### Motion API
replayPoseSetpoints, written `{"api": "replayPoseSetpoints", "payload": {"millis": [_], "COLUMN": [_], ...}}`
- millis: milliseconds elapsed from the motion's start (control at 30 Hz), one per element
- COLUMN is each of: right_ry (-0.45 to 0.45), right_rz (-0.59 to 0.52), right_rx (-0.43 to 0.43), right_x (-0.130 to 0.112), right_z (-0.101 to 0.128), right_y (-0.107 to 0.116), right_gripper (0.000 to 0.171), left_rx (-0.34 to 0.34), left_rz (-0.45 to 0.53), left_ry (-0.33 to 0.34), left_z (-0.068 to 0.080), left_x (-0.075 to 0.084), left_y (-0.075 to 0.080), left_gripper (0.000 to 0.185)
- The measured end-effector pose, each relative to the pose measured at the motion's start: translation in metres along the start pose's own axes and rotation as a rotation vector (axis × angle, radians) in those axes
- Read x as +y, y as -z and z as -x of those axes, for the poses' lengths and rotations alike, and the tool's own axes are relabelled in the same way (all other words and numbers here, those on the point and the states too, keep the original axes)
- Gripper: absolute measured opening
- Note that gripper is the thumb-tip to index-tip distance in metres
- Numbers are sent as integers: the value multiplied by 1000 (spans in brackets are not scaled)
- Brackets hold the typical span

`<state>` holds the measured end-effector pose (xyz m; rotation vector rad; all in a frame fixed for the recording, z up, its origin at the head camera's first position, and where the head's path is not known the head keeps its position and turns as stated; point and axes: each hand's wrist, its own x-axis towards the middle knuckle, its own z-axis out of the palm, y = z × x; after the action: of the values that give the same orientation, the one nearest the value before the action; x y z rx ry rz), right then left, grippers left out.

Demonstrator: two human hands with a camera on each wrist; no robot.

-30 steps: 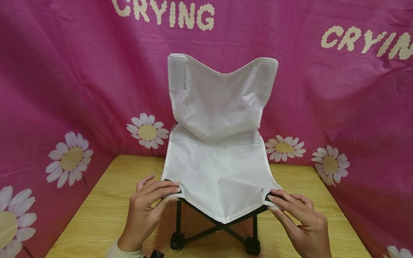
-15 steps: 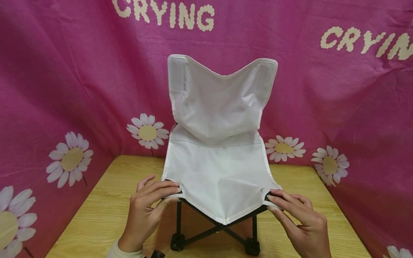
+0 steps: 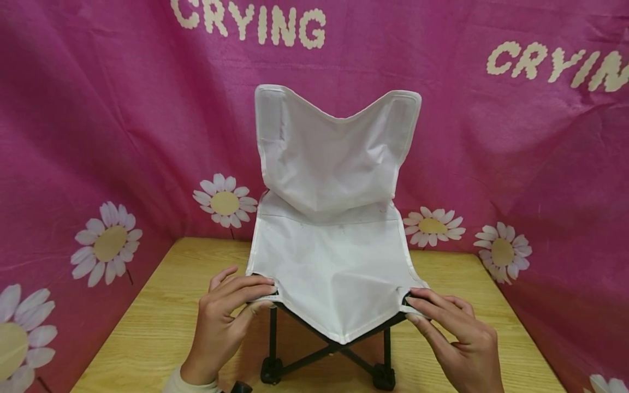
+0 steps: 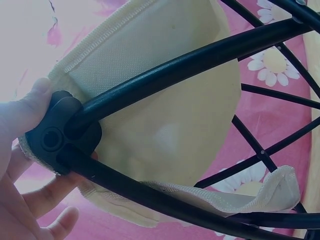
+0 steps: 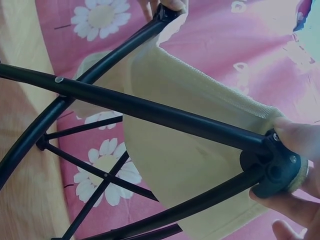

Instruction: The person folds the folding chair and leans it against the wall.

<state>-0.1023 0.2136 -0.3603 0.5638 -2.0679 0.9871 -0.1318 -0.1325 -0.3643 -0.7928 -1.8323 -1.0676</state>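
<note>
A small folding chair [image 3: 329, 262] with a white fabric seat and backrest stands unfolded on a black tube frame [image 3: 326, 349]. At its front left corner my left hand [image 3: 221, 322] pinches the fabric edge and corner joint between thumb and fingers. My right hand [image 3: 459, 333] grips the front right corner in the same way. From below, in the left wrist view, a black plastic joint [image 4: 57, 135] sits between thumb and fingers, with fabric wrapped round its outer side. The right wrist view shows the matching joint [image 5: 275, 165] held by the right hand.
The chair's feet stand on a wooden table [image 3: 147, 327]. A pink cloth [image 3: 147, 109] printed with daisies and lettering hangs behind and at both sides. A small black object [image 3: 241, 387] shows at the bottom edge beside the left sleeve.
Both hands stay at the front corners with their grip. The whole head view has shifted very slightly; the chair looks the same.
</note>
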Motion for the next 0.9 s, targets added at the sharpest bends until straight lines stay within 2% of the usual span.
{"api": "replayPoseSetpoints", "payload": {"millis": [167,533,900], "right_ry": [34,-97,-34], "right_rz": [-9,42,27], "right_rx": [22,-68,-60], "right_x": [0,-6,-7], "right_z": [0,0,-2], "right_y": [-2,0,-2], "right_gripper": [52,47,50], "left_rx": [-2,-12,-8], "left_rz": [10,8,21], "left_ry": [0,5,7], "left_z": [-1,-2,-3], "left_x": [0,0,1], "left_y": [0,0,0], "left_gripper": [18,20,20]}}
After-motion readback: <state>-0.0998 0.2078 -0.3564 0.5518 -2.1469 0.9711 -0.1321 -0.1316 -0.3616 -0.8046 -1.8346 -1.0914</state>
